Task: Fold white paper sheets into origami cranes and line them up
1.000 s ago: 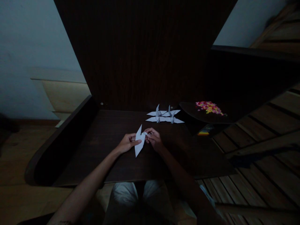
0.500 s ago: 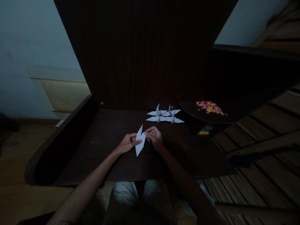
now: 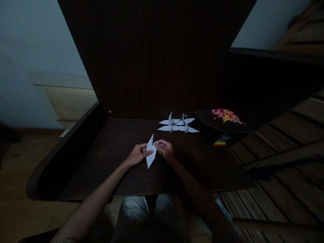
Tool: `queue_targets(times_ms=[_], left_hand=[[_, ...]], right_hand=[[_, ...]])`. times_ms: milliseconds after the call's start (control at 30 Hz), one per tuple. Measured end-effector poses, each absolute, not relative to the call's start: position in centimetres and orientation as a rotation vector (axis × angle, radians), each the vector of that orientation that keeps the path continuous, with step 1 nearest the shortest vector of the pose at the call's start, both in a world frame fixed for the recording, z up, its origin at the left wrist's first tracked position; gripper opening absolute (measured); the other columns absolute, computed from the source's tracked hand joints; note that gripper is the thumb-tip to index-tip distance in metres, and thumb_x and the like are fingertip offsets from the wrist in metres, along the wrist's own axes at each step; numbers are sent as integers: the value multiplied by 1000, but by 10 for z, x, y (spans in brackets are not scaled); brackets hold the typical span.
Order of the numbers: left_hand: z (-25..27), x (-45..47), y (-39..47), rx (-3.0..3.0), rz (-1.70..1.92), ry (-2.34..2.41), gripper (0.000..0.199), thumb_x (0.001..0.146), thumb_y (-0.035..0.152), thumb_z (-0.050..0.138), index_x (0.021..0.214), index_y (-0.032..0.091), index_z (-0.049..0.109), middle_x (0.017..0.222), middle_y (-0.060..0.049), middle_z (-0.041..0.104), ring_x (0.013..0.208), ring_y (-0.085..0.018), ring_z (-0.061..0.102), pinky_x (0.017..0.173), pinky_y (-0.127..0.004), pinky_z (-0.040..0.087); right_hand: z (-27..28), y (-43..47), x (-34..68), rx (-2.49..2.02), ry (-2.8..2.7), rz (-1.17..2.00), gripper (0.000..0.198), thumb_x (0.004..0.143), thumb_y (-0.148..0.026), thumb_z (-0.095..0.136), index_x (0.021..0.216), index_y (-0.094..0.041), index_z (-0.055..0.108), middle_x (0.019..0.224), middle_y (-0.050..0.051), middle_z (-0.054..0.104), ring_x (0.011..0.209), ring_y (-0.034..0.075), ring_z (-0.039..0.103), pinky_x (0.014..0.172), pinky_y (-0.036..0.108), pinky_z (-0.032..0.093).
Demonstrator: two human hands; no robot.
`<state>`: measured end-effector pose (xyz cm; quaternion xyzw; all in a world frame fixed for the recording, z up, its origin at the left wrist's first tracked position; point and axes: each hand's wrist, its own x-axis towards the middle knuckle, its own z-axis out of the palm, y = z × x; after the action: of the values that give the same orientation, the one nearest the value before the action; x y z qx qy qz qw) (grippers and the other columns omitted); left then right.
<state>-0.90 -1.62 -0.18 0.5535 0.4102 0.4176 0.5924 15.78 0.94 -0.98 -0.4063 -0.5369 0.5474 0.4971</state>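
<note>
Over the dark wooden desk (image 3: 101, 162) I hold a white folded paper piece (image 3: 150, 158) with long pointed ends. My left hand (image 3: 138, 153) is closed on its left side, thumb flat across the front and fingers behind. On the opposite edge my right hand (image 3: 165, 149) pinches the paper near its upper right, thumb in front. Several white origami cranes (image 3: 177, 128) stand in a cluster farther back, wings spread and touching or overlapping one another. The fingertips behind the paper are hidden.
To the right, a raised dark shelf (image 3: 205, 121) bears a pile of small pink, red and yellow pieces (image 3: 226, 115). A colourful striped item (image 3: 220, 140) sits beneath it. A raised side panel (image 3: 63, 155) bounds the desk on the left.
My right hand has shifted slightly left and its thumb now lies farther over the paper's upper right edge. The left hand and the cranes stay in place.
</note>
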Motion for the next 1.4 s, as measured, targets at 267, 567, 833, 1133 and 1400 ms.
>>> queue_targets(times_ms=[267, 567, 833, 1133, 1400], left_hand=[[-2, -8, -16, 1278, 925, 937, 38, 64, 36, 76, 91, 12, 67, 84, -5, 70, 78, -18, 65, 72, -29, 49], [5, -8, -18, 1243, 915, 913, 42, 61, 37, 78, 93, 12, 66, 85, -6, 71, 80, -20, 66, 75, -32, 50], [0, -10, -13, 1154, 1150, 1014, 47, 59, 41, 79, 93, 12, 66, 88, -7, 72, 81, -22, 66, 73, -32, 52], [-4, -10, -13, 1183, 1105, 969, 42, 62, 39, 77, 92, 11, 66, 88, -7, 71, 78, -20, 66, 74, -31, 50], [-1, -11, -14, 1525, 1281, 1192, 28, 73, 38, 68, 92, 17, 67, 90, -4, 67, 78, -16, 59, 70, -26, 47]], right_hand=[[-5, 6, 159, -992, -1317, 1213, 26, 64, -41, 72, 59, -17, 61, 49, -3, 51, 43, 8, 41, 41, 22, 29], [-6, 7, 160, -970, -1293, 1322, 33, 71, -47, 66, 58, -17, 57, 45, -5, 47, 38, 7, 40, 38, 20, 31], [-10, 16, 160, -959, -1138, 1494, 51, 75, -64, 51, 82, -15, 60, 62, 4, 63, 42, 9, 49, 33, 18, 30], [-8, 7, 157, -940, -1366, 1403, 29, 65, -43, 71, 74, -18, 59, 58, -4, 54, 43, 7, 45, 37, 19, 31], [-7, 6, 158, -942, -1446, 1178, 26, 67, -40, 70, 64, -18, 56, 62, -3, 49, 51, 9, 46, 46, 21, 37]])
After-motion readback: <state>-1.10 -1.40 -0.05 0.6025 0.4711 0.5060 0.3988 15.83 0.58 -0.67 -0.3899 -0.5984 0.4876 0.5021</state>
